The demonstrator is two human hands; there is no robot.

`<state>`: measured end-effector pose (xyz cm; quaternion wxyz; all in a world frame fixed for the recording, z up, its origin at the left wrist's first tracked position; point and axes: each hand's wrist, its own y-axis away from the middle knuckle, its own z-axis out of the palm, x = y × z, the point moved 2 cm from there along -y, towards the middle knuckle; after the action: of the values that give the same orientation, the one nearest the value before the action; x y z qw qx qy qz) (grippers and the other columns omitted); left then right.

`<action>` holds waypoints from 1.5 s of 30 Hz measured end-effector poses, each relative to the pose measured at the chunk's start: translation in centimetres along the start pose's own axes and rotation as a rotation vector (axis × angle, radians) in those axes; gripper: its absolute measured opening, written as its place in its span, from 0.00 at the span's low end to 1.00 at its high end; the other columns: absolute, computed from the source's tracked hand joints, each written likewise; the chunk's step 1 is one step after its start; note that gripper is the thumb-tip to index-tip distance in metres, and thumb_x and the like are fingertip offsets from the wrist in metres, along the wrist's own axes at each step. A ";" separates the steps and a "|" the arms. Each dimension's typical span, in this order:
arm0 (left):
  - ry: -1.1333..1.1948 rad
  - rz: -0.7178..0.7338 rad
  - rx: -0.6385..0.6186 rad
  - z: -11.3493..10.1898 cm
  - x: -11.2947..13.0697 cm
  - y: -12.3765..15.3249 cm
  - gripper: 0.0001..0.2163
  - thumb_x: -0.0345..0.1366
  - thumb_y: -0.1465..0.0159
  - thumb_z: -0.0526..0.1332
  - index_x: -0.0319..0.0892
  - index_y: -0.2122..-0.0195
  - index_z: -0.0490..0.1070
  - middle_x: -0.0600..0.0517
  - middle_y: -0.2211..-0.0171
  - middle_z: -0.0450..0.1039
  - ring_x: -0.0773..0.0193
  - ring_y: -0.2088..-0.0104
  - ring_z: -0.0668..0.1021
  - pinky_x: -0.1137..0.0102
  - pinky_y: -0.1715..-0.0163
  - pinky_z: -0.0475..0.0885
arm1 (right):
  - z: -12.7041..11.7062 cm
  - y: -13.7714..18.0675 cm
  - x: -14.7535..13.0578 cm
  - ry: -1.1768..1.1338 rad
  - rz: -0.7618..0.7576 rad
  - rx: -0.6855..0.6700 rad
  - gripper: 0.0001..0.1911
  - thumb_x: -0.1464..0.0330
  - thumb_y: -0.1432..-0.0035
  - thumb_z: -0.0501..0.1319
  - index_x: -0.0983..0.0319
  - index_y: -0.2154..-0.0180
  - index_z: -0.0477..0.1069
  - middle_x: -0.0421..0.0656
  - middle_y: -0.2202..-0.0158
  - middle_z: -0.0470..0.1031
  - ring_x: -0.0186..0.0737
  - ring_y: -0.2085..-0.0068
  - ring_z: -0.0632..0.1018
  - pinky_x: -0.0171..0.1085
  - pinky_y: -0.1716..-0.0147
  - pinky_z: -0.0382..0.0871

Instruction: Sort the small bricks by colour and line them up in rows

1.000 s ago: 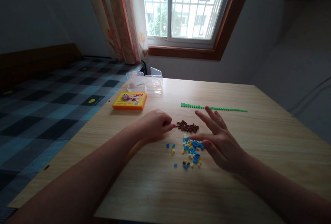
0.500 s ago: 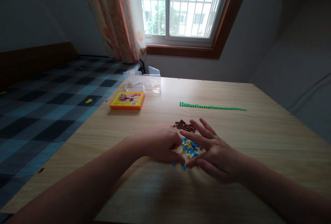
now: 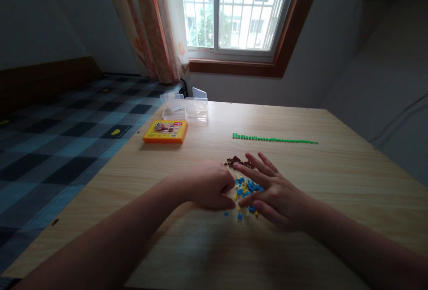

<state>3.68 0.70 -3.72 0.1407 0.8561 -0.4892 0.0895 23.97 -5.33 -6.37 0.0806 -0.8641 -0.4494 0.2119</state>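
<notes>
My left hand [image 3: 209, 186] is curled with the thumb below the folded fingers, at the left edge of a pile of blue, yellow and cream toy bricks [image 3: 246, 188]. Whatever its fingers hold, if anything, is hidden. On the pile's right side, my right hand [image 3: 276, 192] has its fingers spread, touching or hovering just over the bricks. Its fingers partly cover a heap of brown bricks [image 3: 235, 159] behind the pile. A few loose pieces, including a blue brick [image 3: 240, 217], lie nearer to me.
Green bricks [image 3: 264, 139] form a long row across the wooden table [image 3: 334, 183]. An orange and yellow box [image 3: 165, 131] lies at the left, with clear plastic cases [image 3: 185, 108] behind it. A bed with a checked cover [image 3: 83, 134] adjoins the table's left edge.
My right fingers have shifted slightly among the bricks, and more of the blue and yellow pieces show between my hands. My left hand stays nearly in place.
</notes>
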 end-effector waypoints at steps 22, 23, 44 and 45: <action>0.162 -0.378 0.319 0.5 -4.4 -1.3 0.20 0.47 0.36 0.58 0.41 0.82 0.63 0.57 0.84 0.60 0.69 0.80 0.62 0.70 0.76 0.53 | -0.6 0.0 0.4 0.225 0.227 0.339 0.20 0.57 0.32 0.55 0.51 0.41 0.70 0.34 0.26 0.39 0.61 0.27 0.41 0.66 0.32 0.33; 0.158 -0.351 0.305 0.4 -4.5 -1.2 0.20 0.47 0.36 0.58 0.41 0.82 0.62 0.57 0.84 0.59 0.69 0.80 0.61 0.70 0.77 0.53 | -0.7 0.1 0.5 0.202 0.231 0.345 0.19 0.58 0.32 0.55 0.50 0.42 0.71 0.33 0.26 0.40 0.61 0.27 0.41 0.66 0.32 0.33; -0.154 -0.402 0.472 -0.1 -6.5 -1.1 0.22 0.48 0.31 0.52 0.41 0.79 0.67 0.50 0.78 0.69 0.64 0.76 0.67 0.68 0.73 0.56 | -0.7 0.6 2.8 -0.334 0.078 0.348 0.16 0.68 0.31 0.53 0.63 0.54 0.79 0.50 0.57 0.81 0.42 0.56 0.81 0.41 0.55 0.76; -0.149 -0.406 0.477 -0.2 -6.7 -1.1 0.22 0.48 0.31 0.53 0.41 0.79 0.67 0.51 0.78 0.69 0.64 0.76 0.66 0.68 0.73 0.56 | -0.4 0.4 2.4 -0.358 0.053 0.320 0.16 0.68 0.31 0.53 0.62 0.51 0.78 0.51 0.54 0.80 0.43 0.53 0.80 0.42 0.53 0.76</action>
<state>1.23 6.68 -5.68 -0.0853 0.9492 -0.2826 0.1088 25.67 -3.57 -6.90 0.1298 -0.8004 -0.3945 0.4323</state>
